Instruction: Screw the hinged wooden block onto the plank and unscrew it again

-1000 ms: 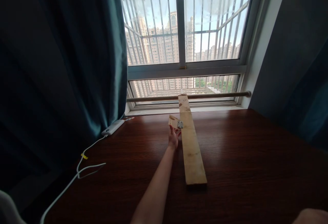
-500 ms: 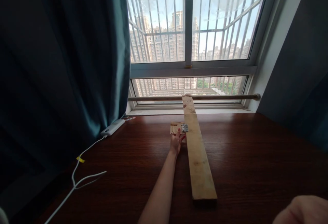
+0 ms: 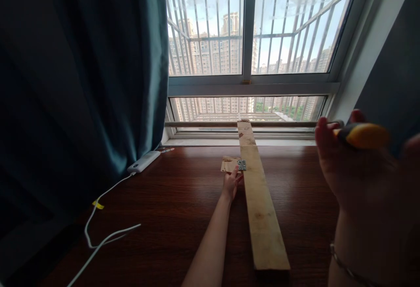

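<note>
Beside the board (image 3: 263, 204), left grip (image 3: 230, 185) pinches a hinged block (image 3: 229, 163); right grip (image 3: 364, 177) clasps a yellow handle (image 3: 369, 135).

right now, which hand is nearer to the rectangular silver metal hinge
Left. The left hand is close by the hinge, on its near side; the right hand is raised well to its right.

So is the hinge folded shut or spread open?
Spread open: the hinge shows both leaves side by side, one on the small wooden piece, the other on the long board.
</note>
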{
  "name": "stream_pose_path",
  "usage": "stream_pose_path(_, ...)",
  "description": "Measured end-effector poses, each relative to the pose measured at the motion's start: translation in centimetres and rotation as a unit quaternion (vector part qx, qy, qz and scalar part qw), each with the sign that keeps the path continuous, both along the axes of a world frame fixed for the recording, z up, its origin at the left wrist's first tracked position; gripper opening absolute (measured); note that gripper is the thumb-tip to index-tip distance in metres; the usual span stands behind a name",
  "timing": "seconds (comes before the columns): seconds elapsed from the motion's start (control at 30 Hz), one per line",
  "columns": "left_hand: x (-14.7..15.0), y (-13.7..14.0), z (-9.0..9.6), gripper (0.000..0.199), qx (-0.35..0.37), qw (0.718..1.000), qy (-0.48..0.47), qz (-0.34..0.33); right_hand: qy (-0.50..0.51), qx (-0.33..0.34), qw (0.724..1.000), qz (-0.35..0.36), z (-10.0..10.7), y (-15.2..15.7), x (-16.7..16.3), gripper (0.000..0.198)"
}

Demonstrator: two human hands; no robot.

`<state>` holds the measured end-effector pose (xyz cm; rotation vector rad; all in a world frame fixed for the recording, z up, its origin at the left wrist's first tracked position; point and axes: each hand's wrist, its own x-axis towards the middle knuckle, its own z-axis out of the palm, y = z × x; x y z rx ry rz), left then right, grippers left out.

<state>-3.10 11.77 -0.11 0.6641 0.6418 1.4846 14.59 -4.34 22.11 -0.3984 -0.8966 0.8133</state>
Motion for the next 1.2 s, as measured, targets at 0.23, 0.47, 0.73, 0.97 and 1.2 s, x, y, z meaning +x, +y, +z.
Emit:
stream_pose_path(0.23, 0.1, 0.1, -0.2, 0.036, -0.008, 1.000, 0.013, 0.006, 0.007, -0.201, 0.968, 0.152, -3.7, 8.7, -2.2, 0.036)
stream_pose_path(0.47, 0.0, 0.2, -0.2, 0.035, -0.013, 1.000, 0.027, 0.008, -0.265, -0.196, 0.914, -0.238, -7.9, 11.6, -3.8, 0.046)
stream_pose_path(0.73, -0.1, 0.2, -0.3, 0.037, -0.012, 0.999, 0.047, 0.004, -0.265, -0.192, 0.910, -0.256, -8.8, 12.4, -4.6, 0.042)
stream_pose_path(0.97, -0.1, 0.2, -0.4, 0.040, -0.013, 0.998, 0.057, 0.002, -0.326, -0.216, 0.877, -0.279, -9.8, 13.1, -5.0, 0.038)
stream_pose_path(1.2, -0.1, 0.6, -0.8, 0.039, -0.010, 0.998, 0.065, 0.011, -0.337, -0.222, 0.873, -0.274, -9.9, 13.1, -5.2, 0.039)
